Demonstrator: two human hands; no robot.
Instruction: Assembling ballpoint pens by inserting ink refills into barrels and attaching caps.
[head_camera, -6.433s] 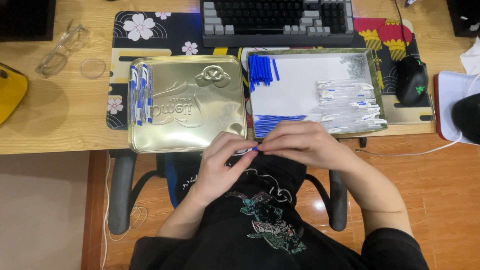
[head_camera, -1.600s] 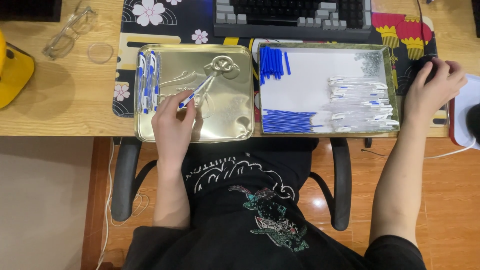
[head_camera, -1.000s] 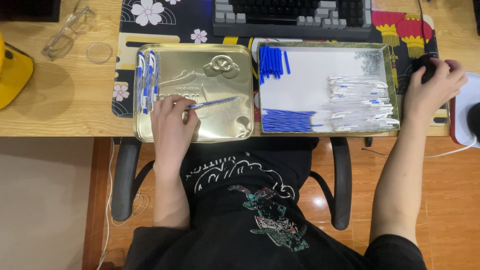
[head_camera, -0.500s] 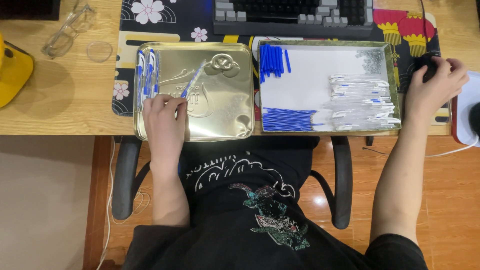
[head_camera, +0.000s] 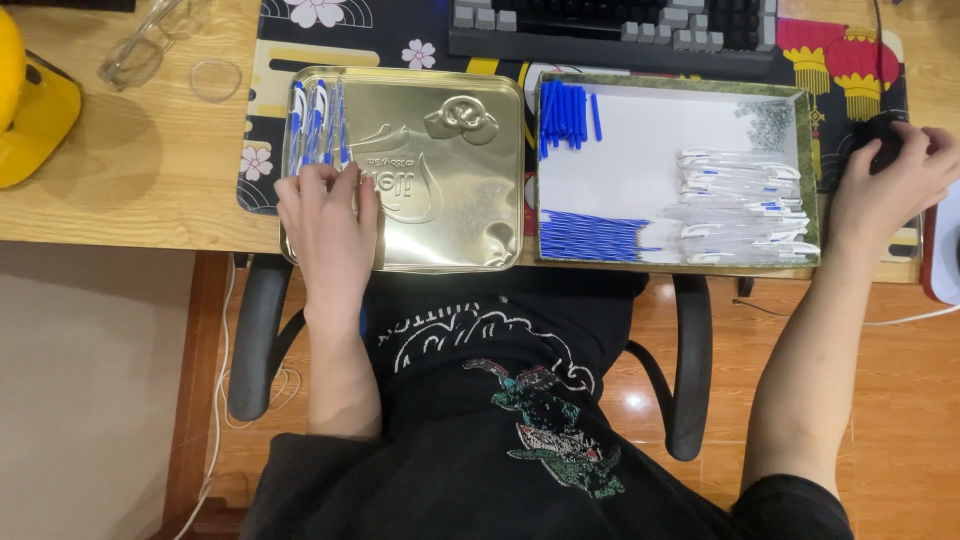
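My left hand (head_camera: 328, 222) lies flat on the left part of a gold metal tin lid (head_camera: 440, 200), fingertips touching the lower ends of the finished blue-and-white pens (head_camera: 316, 125) lined up along its left edge. It grips nothing. My right hand (head_camera: 890, 185) rests over a black computer mouse (head_camera: 878, 140) at the far right of the desk. Between them sits a white tray (head_camera: 665, 125) holding blue caps (head_camera: 566, 112), blue refills (head_camera: 588, 236) and clear pen barrels (head_camera: 742, 205).
A keyboard (head_camera: 610, 25) lies behind the tray on a patterned desk mat (head_camera: 275, 65). Glasses (head_camera: 140, 50) and a clear round lid (head_camera: 215, 78) sit at the far left beside a yellow object (head_camera: 35, 105). Chair armrests (head_camera: 255, 345) flank my lap.
My left hand carried a pen across the tin lid to the row at its left edge, laid it down and flattened over it. My right hand moved from my lap to the mouse and stayed.
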